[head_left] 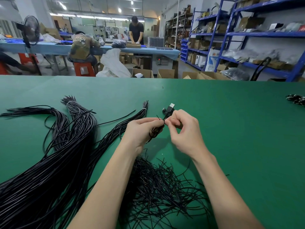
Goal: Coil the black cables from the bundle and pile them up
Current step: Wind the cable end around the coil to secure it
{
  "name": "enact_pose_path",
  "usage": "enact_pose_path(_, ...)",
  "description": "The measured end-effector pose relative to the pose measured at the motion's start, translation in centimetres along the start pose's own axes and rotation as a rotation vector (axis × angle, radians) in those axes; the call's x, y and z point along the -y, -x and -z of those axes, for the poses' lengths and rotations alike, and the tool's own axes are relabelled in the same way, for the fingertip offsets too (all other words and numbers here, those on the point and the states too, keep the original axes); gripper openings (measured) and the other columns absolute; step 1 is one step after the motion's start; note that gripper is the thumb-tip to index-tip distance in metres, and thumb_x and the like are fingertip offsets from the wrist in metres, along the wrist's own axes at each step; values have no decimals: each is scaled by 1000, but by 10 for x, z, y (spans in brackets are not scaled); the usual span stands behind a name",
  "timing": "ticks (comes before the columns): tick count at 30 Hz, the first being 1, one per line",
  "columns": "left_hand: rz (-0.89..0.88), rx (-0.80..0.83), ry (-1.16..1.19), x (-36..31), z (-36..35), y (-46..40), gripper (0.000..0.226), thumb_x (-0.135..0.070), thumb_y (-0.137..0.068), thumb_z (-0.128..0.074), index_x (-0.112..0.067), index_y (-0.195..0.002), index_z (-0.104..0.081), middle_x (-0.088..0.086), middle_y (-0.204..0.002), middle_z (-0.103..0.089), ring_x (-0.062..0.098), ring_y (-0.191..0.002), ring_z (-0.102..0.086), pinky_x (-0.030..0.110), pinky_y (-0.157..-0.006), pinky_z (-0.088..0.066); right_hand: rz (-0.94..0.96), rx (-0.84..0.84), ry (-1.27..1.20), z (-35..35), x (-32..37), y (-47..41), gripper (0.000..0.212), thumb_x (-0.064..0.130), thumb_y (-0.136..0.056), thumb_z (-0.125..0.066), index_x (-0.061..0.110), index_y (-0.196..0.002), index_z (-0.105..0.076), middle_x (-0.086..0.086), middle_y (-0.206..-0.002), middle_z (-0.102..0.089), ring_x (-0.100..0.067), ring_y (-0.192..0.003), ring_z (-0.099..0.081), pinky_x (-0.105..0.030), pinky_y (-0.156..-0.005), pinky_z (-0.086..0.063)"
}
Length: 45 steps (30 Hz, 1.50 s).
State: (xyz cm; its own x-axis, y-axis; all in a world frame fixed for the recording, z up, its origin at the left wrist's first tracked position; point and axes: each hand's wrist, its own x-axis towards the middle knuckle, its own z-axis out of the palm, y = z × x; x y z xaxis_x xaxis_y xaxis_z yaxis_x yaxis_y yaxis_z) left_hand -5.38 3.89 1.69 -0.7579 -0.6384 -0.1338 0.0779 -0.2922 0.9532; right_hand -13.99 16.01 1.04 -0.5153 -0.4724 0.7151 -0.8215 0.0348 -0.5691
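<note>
Gripping coiled cable (pixel 155 131), left hand (pixel 142 129); right hand (pixel 183 128) pinching its tie.

Single head-worn view, wide-angle, looking forward and down across a green tabletop (pixel 231 129). Close to the near edge, with both forearms entering from the bottom of the frame and the left hand (pixel 140 131) and right hand (pixel 184 129) meeting near the middle of the tabletop. Straight lines bowed toward the frame borders, notably the blue shelving (pixel 231 38) beyond the far right corner. Far edge of the tabletop crossing at about a third of the way down; above it, a long look into a workshop with a blue-covered bench (pixel 115 48) well beyond. Only one view, so no overlap to report.
</note>
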Motion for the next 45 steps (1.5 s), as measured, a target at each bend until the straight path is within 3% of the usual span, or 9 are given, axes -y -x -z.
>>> enact_pose_path(3,68,63,113,0,0,-2,13,-1,-78,-79,-2,-90,-75,19,-91,-76,22,-77,-73,29,-78,-61,-14,6,-52,4,-2,0,49,-2,-88,-63,27,-68,-29,-10,-70,-51,-36,-77,-61,-49,-71,-53)
enact_pose_path(8,183,148,258,-2,6,1,33,-6,-67,-80,-3,-99,-70,16,-92,-77,16,-73,-74,19,-55,-56,-76,70,-185,4,-4,1,45,-2,-89,-62,24,-70,-32,-16,-75,-60,-23,-77,-64,-32,-69,-52)
enact_pose_path(11,238,178,265,0,8,2,22,-4,-77,-76,-3,-98,-70,15,-89,-77,14,-71,-74,18,-54,-56,-147,119,-240,5,-7,2,42,-3,-91,-63,21,-71,-34,-15,-75,-63,-14,-76,-64,-24,-69,-52)
enact_pose_path(16,146,117,123,7,2,1,16,-3,-83,-75,-4,-99,-74,10,-88,-78,13,-77,-72,21,-75,-57,-238,175,-187,14,-6,-1,28,-4,-88,-68,18,-78,-55,-7,-83,-69,-10,-81,-68,-21,-76,-59)
enact_pose_path(23,32,54,150,7,-5,1,9,2,-79,-77,-2,-88,-76,17,-93,-76,20,-82,-71,28,-91,-56,-242,182,35,19,10,-13,14,8,-78,-81,22,-81,-79,14,-70,-74,3,-71,-70,-10,-70,-55)
enact_pose_path(33,-17,96,34,6,-8,2,14,-4,-88,-71,-4,-101,-76,9,-85,-76,13,-74,-67,20,-73,-53,-236,134,122,21,6,-14,8,18,-82,-84,26,-83,-83,19,-71,-73,6,-72,-68,-4,-68,-49)
enact_pose_path(38,46,151,130,3,-6,0,14,0,-89,-66,-6,-98,-76,8,-93,-78,13,-84,-70,25,-85,-52,-141,122,124,23,-1,-12,8,11,-84,-81,19,-85,-81,18,-73,-70,5,-78,-66,-1,-71,-44)
enact_pose_path(42,179,187,300,1,-2,3,11,3,-88,-66,-3,-95,-71,10,-81,-76,13,-69,-73,21,-61,-59,-56,132,72,20,-4,-6,9,5,-87,-77,13,-90,-76,12,-82,-70,7,-81,-65,-3,-78,-45)
enact_pose_path(45,278,239,282,1,1,6,13,-9,-82,-75,-3,-93,-71,13,-86,-75,18,-69,-73,23,-59,-59,-23,132,23,20,-4,-4,8,2,-88,-75,10,-91,-75,11,-84,-70,5,-83,-66,-6,-81,-48)
